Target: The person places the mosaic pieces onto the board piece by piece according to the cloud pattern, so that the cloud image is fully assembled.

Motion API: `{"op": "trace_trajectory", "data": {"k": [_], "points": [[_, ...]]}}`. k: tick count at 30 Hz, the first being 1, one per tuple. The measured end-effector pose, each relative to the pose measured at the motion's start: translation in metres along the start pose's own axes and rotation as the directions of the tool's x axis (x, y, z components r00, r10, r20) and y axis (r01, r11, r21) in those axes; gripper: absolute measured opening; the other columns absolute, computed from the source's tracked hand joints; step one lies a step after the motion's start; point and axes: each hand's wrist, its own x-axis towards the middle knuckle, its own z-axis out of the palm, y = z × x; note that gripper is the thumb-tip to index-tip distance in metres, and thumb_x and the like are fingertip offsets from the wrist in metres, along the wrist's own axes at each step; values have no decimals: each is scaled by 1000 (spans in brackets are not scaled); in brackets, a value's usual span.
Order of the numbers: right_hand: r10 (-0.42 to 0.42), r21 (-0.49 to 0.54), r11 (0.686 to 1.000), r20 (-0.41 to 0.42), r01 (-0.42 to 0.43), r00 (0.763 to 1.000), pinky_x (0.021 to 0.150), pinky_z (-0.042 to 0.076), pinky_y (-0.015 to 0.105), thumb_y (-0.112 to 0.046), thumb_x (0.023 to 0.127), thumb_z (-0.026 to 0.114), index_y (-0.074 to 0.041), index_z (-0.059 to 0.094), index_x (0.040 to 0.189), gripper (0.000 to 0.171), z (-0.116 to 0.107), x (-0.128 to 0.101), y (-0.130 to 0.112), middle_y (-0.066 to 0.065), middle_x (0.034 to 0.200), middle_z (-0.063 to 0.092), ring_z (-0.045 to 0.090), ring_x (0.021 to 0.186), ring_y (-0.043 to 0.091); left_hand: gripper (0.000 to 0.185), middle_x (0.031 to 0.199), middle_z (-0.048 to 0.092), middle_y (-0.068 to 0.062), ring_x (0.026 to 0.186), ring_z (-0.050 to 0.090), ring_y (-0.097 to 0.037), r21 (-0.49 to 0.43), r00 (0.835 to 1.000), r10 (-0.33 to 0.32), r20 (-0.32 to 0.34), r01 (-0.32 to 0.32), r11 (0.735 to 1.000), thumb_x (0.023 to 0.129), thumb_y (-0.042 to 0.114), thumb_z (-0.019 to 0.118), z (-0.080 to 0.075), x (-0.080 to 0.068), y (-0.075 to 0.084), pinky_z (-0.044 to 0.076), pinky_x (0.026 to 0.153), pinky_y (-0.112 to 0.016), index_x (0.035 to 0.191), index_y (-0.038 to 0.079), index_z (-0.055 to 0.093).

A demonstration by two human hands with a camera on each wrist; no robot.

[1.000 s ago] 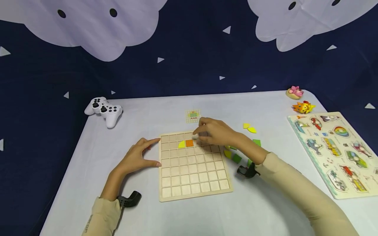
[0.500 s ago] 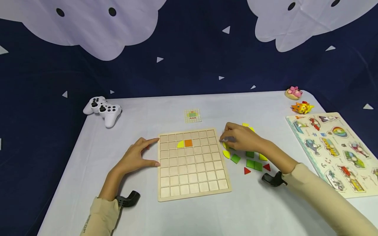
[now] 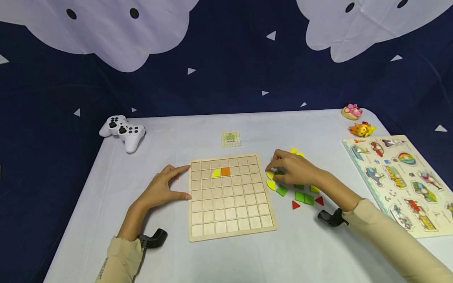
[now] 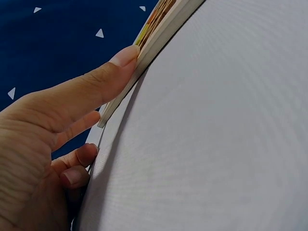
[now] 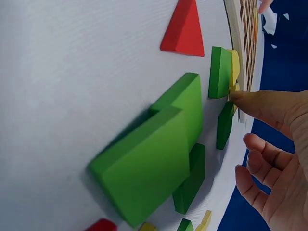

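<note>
A wooden grid board (image 3: pixel 228 202) lies mid-table, with a yellow quarter-circle tile (image 3: pixel 216 173) and an orange square tile (image 3: pixel 225 171) side by side in its second row. My left hand (image 3: pixel 161 190) touches the board's left edge, thumb and index finger spread apart along it. Just right of the board, my right hand (image 3: pixel 295 168) pinches a yellow quarter-circle tile (image 3: pixel 270 175) between thumb and index finger. A second yellow tile (image 3: pixel 271 185) and a green square tile (image 3: pixel 282 190) lie close below. In the right wrist view, the thumb (image 5: pixel 240 99) is right at the yellow piece.
More green tiles (image 3: pixel 304 197) and red triangles (image 3: pixel 295 204) are scattered near the right wrist. A small pattern card (image 3: pixel 231 138) lies behind the board. A white game controller (image 3: pixel 124 133) is back left; a picture puzzle (image 3: pixel 400 184) and two small toys (image 3: pixel 362 129) are at right.
My right hand has moved right, off the board's upper part, and lowered onto the yellow tile beside it. My left hand stays at the board's edge.
</note>
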Motion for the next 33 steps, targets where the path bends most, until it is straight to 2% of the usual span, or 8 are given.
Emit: {"op": "trace_trajectory", "data": {"k": [8, 17, 21, 27, 33], "points": [[-26, -25, 999, -32, 26, 999, 74, 50, 32, -21, 81, 82, -13, 77, 103, 24, 2, 4, -1, 0, 98, 58, 57, 84, 13, 94, 96, 47, -4, 84, 42, -19, -4, 1000, -13, -4, 13, 1000, 63, 44, 92, -1, -1, 0, 34, 77, -36, 145, 21, 52], [-79, -68, 995, -69, 74, 995, 70, 49, 29, -23, 80, 83, -12, 78, 100, 24, 2, 4, -1, 1, 96, 58, 55, 80, 12, 94, 95, 47, -4, 84, 41, -19, -4, 1000, -12, -7, 12, 1000, 63, 42, 92, -2, -2, 1, 34, 77, -36, 145, 20, 52], [-112, -88, 991, -96, 104, 989, 67, 49, 29, -23, 78, 84, -10, 77, 94, 21, 3, 2, 1, 0, 94, 57, 54, 77, 11, 94, 96, 47, -4, 84, 41, -19, -8, 1000, -10, -6, 10, 1000, 63, 42, 92, -2, -1, 2, 33, 77, -36, 145, 20, 52], [-88, -134, 988, -87, 76, 992, 68, 48, 28, -27, 77, 82, -10, 76, 89, 21, 3, -2, 5, -2, 93, 56, 50, 77, 8, 94, 95, 47, -4, 83, 41, -19, -9, 1000, -9, -1, 9, 1000, 63, 42, 93, -1, 0, 2, 33, 76, -36, 145, 20, 52], [-64, -121, 991, -120, 50, 991, 70, 50, 31, -25, 74, 83, -10, 76, 88, 22, -4, -1, 4, -2, 93, 57, 53, 78, 11, 93, 96, 47, -4, 84, 41, -20, -13, 1000, -13, 6, 13, 1000, 64, 42, 92, 0, 0, 2, 33, 77, -36, 145, 21, 52]]}}
